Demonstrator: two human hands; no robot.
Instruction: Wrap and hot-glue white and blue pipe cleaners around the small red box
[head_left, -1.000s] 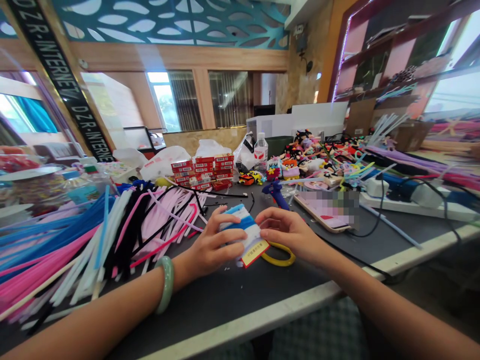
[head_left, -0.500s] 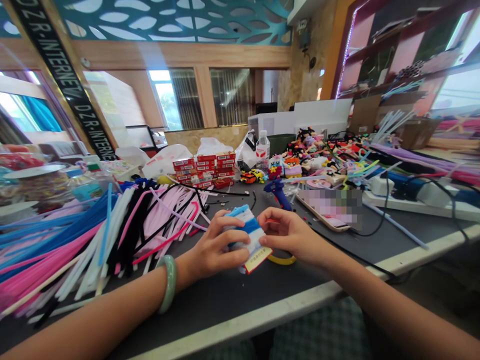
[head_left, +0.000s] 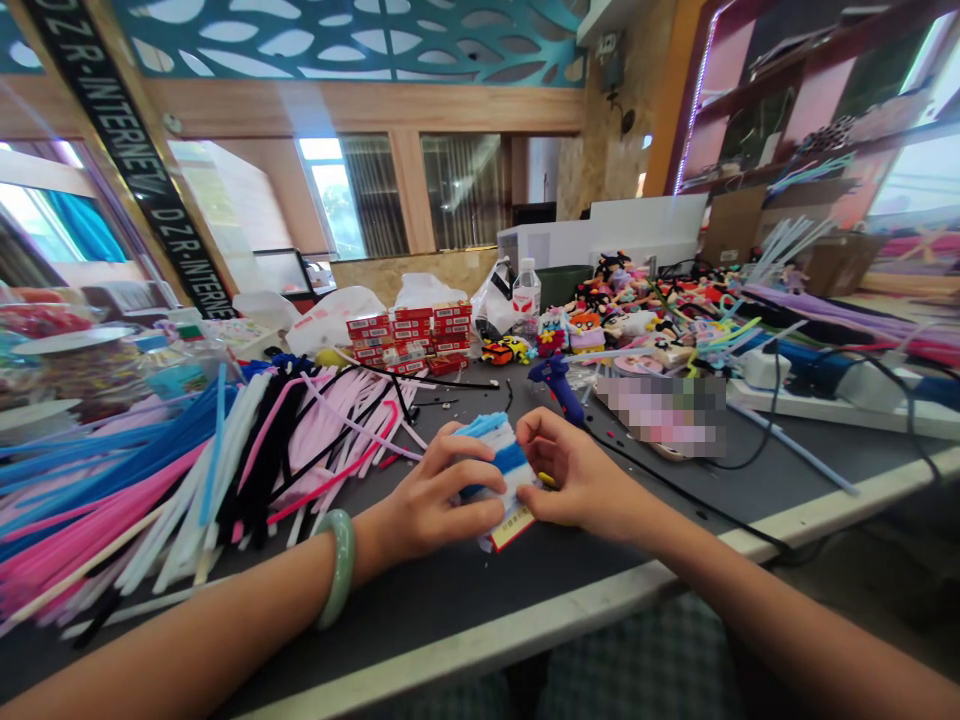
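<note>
Both of my hands grip a small blue-and-white fuzzy wrapped piece (head_left: 501, 458) with a red-and-yellow card at its bottom. My left hand (head_left: 429, 500), a green bangle (head_left: 337, 567) on its wrist, closes round the piece's left side. My right hand (head_left: 576, 476) pinches its right edge with curled fingers. The piece sits just above the dark table (head_left: 465, 590). A bit of a yellow ring (head_left: 547, 480) peeks out from under my right hand.
A big heap of pink, blue, white and black pipe cleaners (head_left: 150, 470) lies at the left. Behind stand red boxes (head_left: 409, 338), a water bottle (head_left: 526, 296), a blue glue gun (head_left: 556, 384), a phone (head_left: 660, 412), cables and several colourful figures (head_left: 645, 310).
My right hand has moved left onto the piece and now covers most of the yellow ring. The piece sits slightly higher. The view has shifted a little.
</note>
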